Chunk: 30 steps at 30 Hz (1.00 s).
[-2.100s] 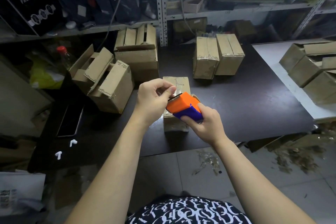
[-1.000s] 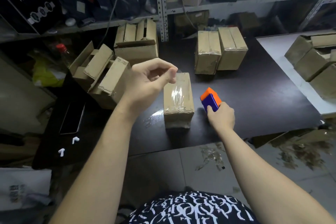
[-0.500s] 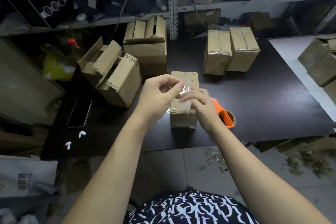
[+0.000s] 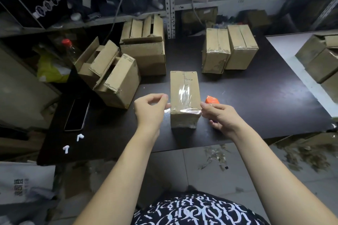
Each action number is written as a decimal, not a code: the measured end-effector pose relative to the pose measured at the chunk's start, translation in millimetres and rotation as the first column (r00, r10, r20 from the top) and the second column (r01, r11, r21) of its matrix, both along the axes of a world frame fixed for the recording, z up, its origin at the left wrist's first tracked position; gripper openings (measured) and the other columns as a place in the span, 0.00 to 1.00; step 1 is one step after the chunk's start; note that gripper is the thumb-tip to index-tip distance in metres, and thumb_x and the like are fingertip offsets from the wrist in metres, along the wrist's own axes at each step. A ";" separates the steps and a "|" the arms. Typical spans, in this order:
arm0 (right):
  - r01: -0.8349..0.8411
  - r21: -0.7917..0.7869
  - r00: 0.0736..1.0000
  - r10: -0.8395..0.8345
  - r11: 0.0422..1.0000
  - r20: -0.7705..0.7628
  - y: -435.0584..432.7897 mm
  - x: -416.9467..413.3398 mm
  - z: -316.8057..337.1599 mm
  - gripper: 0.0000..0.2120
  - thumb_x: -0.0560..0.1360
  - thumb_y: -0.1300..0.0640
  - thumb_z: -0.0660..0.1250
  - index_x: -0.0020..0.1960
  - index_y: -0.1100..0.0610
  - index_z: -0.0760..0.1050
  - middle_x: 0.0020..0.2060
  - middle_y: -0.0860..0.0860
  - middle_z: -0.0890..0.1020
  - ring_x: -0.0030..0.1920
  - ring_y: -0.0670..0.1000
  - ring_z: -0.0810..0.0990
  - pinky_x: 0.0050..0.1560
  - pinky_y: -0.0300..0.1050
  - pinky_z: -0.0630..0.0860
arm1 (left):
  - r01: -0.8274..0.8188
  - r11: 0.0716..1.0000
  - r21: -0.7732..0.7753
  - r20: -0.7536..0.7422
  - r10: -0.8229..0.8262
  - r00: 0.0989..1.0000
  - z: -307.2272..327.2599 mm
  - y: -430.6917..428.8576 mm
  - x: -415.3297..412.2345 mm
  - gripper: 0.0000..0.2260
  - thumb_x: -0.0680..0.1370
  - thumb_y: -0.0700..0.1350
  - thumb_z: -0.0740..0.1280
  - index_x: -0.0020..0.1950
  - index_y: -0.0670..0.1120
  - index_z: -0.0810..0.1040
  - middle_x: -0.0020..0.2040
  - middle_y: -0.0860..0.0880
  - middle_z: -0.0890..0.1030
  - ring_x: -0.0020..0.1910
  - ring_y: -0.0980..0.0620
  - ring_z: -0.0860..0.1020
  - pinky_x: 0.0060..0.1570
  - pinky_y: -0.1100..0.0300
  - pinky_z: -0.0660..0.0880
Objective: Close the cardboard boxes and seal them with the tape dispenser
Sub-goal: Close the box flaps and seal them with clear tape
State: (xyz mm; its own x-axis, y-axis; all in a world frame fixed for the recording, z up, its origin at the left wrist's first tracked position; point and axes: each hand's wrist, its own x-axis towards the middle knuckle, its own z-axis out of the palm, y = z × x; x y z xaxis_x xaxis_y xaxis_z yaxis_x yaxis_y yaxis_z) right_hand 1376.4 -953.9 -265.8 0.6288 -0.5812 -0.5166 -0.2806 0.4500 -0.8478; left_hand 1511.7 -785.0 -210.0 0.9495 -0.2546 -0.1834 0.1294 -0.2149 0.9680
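Pinching a clear tape strip [image 4: 185, 110] at both ends, left hand [image 4: 150, 109] and right hand [image 4: 218, 117] each with fingertips closed on it, across the near top edge of the closed cardboard box [image 4: 183, 86] at frame centre, orange tape dispenser [image 4: 211, 100] just above the right hand.

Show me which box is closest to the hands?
The middle box, alone between the left hand and right hand, which pinch tape across its near edge. The other boxes sit farther back.
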 end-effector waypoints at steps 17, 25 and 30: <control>-0.076 -0.408 0.936 -0.077 0.910 -0.344 -8.9 14.6 -3.7 0.12 0.71 0.43 0.79 0.38 0.50 0.86 0.32 0.48 0.87 0.44 0.51 0.88 0.55 0.56 0.82 | -0.081 0.991 0.107 -0.261 0.107 0.959 -38.1 -11.9 12.7 0.02 0.74 0.37 0.77 0.42 0.43 0.87 0.40 0.48 0.86 0.34 0.53 0.86 0.30 0.60 0.75; -0.118 -0.342 0.939 -0.007 0.932 -0.344 -17.2 19.5 -4.7 0.11 0.73 0.48 0.80 0.41 0.55 0.87 0.35 0.51 0.87 0.36 0.44 0.86 0.49 0.49 0.79 | -0.058 0.982 0.180 -0.270 0.106 0.957 -54.8 -12.8 21.5 0.03 0.72 0.40 0.79 0.41 0.45 0.87 0.40 0.47 0.87 0.41 0.46 0.86 0.28 0.65 0.74; -0.127 -0.211 0.950 0.058 0.969 -0.307 -20.6 18.4 -8.0 0.14 0.73 0.50 0.80 0.49 0.60 0.87 0.39 0.54 0.87 0.33 0.43 0.85 0.42 0.43 0.73 | -0.012 0.968 0.251 -0.233 0.072 0.970 -56.0 -12.3 27.1 0.04 0.72 0.41 0.80 0.39 0.46 0.87 0.36 0.48 0.86 0.34 0.54 0.84 0.31 0.63 0.74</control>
